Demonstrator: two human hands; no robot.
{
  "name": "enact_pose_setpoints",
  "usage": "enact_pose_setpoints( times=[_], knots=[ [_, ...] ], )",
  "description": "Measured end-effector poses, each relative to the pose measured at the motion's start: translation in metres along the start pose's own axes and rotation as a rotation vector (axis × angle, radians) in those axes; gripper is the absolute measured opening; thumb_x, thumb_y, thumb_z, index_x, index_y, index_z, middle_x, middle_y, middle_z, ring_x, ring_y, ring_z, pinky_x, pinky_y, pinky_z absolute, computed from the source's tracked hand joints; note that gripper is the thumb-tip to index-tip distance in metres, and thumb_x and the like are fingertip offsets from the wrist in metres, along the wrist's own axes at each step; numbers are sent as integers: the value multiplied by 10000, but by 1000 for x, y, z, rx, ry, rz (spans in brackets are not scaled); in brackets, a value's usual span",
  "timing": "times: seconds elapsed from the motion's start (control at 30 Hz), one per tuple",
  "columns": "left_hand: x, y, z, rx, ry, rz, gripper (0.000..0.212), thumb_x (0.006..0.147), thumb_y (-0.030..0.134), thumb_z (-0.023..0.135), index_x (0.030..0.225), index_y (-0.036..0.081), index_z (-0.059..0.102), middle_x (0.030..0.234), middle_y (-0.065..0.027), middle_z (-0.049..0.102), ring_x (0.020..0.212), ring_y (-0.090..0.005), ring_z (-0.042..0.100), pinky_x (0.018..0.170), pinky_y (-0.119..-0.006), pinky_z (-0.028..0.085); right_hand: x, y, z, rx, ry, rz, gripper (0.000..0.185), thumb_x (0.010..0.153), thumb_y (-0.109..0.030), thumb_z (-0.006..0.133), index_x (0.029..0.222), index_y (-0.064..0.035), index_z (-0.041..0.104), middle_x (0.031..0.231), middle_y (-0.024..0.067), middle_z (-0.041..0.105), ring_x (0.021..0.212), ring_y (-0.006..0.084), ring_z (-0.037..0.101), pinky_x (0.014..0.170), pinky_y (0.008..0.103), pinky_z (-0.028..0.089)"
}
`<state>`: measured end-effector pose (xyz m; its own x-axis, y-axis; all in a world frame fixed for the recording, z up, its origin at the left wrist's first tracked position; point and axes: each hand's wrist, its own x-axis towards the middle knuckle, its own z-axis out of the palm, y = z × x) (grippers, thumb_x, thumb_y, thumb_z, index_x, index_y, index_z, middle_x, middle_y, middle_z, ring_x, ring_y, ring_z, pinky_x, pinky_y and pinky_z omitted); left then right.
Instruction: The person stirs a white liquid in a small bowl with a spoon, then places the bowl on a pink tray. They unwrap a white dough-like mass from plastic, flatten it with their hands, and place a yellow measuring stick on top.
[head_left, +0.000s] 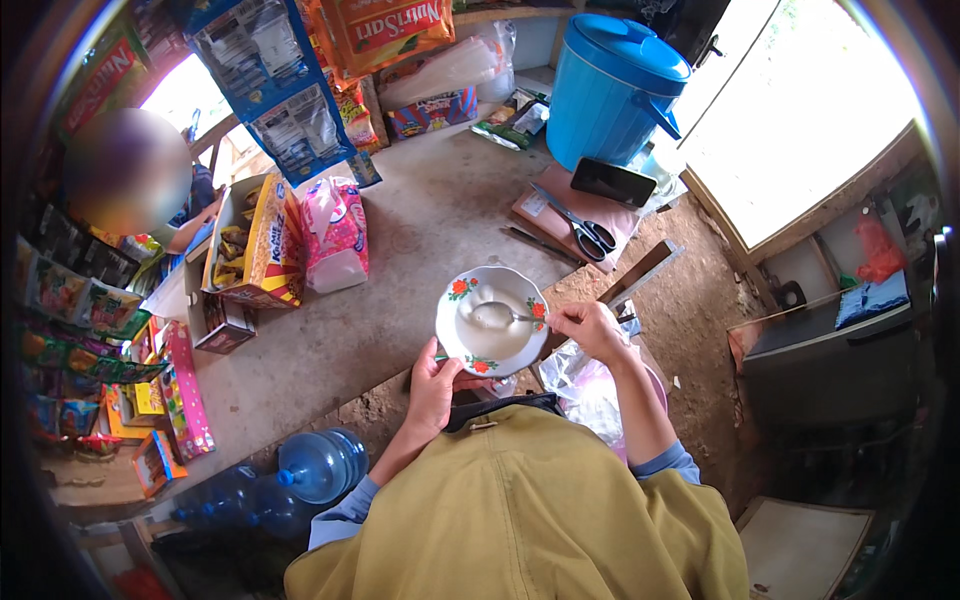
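My left hand (435, 386) grips the lower left rim of a white bowl (448, 322) with red flowers and a scalloped edge. A milky white liquid (495, 341) lies in it. Between thumb and fingers, my right hand (592, 326) holds a metal spoon (495, 315), whose tip rests in the liquid. The bowl is at the front edge of a grey counter (397, 225). Beyond it, black-handled scissors (592, 238) and a dark pen-like stick (544, 244) lie by a pinkish-brown packet (551, 187), with a dark phone (613, 182) at its far side.
A blue lidded bucket (611, 90) stands at the back right. An open snack box (262, 240) and a pink packet (337, 236) are on the left. Sachet strips (296, 112) hang above the counter. Large blue bottles (322, 465) lie below. Another person (184, 232) is at the far left.
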<state>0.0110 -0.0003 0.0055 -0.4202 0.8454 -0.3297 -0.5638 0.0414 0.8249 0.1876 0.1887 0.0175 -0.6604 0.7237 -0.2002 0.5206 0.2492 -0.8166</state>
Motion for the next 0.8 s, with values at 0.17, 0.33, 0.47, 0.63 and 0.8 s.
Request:
enact_pose_setpoints(
  times=[0.17,0.33,0.47,0.63,0.8],
  knots=[
    [1,-2,-3,-21,-12,14,374,845,21,464,1215,16,406,928,-112,620,727,-162,643,571,-266,557,-21,-4,6,87,-133,136,294,795,-331,645,750,-42,681,611,39,608,591,93,539,568,277,421],
    [2,-1,-3,-30,-13,2,364,847,16,459,1208,14,409,933,-115,618,730,-174,644,578,-276,561,-31,-17,5,258,-143,176,295,806,-293,649,748,-5,666,630,14,613,612,75,532,577,250,418],
    [-1,4,0,-25,-15,-6,366,842,13,459,1205,15,408,939,-119,617,740,-176,643,581,-278,561,-34,-41,-4,243,23,87,253,815,-254,647,773,-6,666,655,2,610,609,63,513,571,238,409],
    [1,2,-4,-1,-26,-23,390,828,14,465,1213,11,400,950,-123,618,739,-172,642,584,-271,557,-34,-57,-16,125,226,-90,212,821,-258,639,860,-52,672,693,39,632,628,79,545,597,251,439],
    [1,6,-4,-2,-62,-32,408,824,20,469,1223,2,388,942,-123,622,728,-171,643,584,-266,555,-40,-82,-26,-126,385,-105,222,813,-280,635,843,-62,666,678,86,612,609,173,573,595,286,443]
  ],
)
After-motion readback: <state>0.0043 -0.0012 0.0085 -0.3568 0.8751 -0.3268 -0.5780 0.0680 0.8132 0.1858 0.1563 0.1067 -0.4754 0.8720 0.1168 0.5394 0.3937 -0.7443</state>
